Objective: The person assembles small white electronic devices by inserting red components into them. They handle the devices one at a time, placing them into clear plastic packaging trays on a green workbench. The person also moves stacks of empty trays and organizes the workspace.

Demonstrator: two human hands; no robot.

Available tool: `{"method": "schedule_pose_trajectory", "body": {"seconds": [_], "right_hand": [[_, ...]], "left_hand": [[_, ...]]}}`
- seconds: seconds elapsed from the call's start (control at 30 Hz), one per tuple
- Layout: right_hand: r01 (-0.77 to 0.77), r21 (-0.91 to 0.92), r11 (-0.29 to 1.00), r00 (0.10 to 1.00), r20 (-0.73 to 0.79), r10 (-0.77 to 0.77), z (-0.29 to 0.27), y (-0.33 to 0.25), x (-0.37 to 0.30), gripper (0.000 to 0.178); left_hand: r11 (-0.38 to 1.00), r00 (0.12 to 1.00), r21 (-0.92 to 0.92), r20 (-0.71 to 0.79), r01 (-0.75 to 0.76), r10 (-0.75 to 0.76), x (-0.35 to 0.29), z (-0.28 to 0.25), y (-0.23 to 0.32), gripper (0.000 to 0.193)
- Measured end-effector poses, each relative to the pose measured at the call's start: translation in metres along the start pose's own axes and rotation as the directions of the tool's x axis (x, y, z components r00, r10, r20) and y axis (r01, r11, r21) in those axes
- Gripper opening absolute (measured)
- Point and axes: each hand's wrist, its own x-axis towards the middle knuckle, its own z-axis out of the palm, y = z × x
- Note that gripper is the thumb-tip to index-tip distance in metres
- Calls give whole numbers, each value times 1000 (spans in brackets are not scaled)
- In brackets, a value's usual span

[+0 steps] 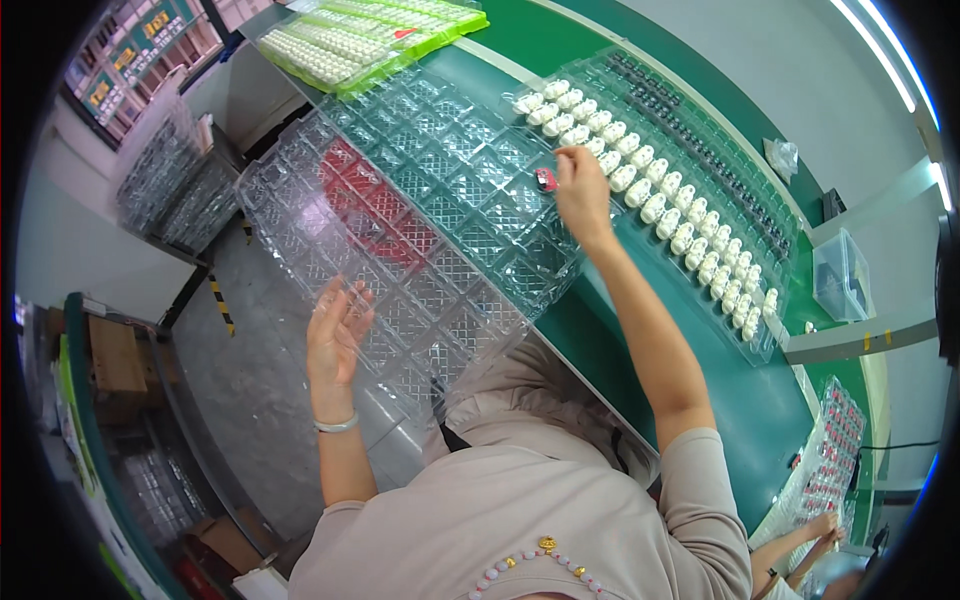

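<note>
My right hand is raised over the table, its fingers pinching a small red and black part. Below and left of it spreads a clear plastic compartment tray, jutting past the table's edge toward me. My left hand is at the tray's overhanging edge, palm turned up and fingers loosely apart; whether it bears any of the tray's weight I cannot tell. Right of my right hand, rows of white moulded pieces sit in another clear tray, with small dark parts along its far side.
A bright green tray of small white pieces stands at the far left of the green table. A clear bin is at the right. Stacked clear trays stand off left. Another person's hands are at lower right, near a tray of red parts.
</note>
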Motion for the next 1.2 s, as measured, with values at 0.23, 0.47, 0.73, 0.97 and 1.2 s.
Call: {"method": "schedule_pose_trajectory", "body": {"seconds": [0.23,0.47,0.73,0.97,1.2], "right_hand": [[88,-562,822,856,465,226,-7,-11,38,31],[-102,-197,975,722,659,208,-29,-10,52,20],[-236,15,972,705,691,161,-77,-12,56,27],[453,-84,887,678,679,-282,-42,2,51,41],[721,60,690,352,827,-439,-29,-19,49,8]], "left_hand": [[1000,998,13,-63,3,-2,-20,-1,-1,43],[979,1000,205,-31,5,1,-32,7,12,44],[849,970,481,6,-217,244,-25,38,80,48],[803,978,578,-40,-145,206,-25,57,102,49],[758,991,645,-10,-96,134,-31,80,135,47]]}}
